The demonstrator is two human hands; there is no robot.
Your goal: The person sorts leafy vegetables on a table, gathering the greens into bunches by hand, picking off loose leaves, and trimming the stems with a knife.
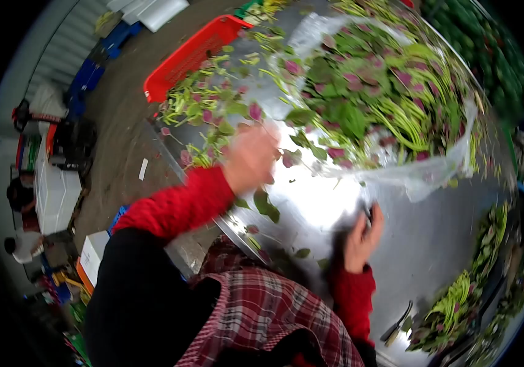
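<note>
My left hand (pixel 251 158), smeared by motion, is over the near left part of the metal table (pixel 421 226), beside loose green-and-purple leaves (pixel 213 116). Whether its fingers hold anything is unclear. Lower on the right, my right hand (pixel 363 240) hovers over or rests on the bare metal, its fingers apart and nothing visible in them. Beyond both hands, a large heap of leafy greens (pixel 360 92) with purple-tinged leaves and pale green stems lies on a clear plastic sheet or bag (pixel 418 183). A few stray leaves (pixel 266 206) lie close to my body.
A red plastic crate (pixel 198 52) adjoins the table's far left edge. At the lower right are bunched greens (pixel 452 312) and a small knife-like tool (pixel 399 323). Dark green produce (pixel 479 52) is piled at upper right. People, white boxes (pixel 57 192) and equipment stand leftward.
</note>
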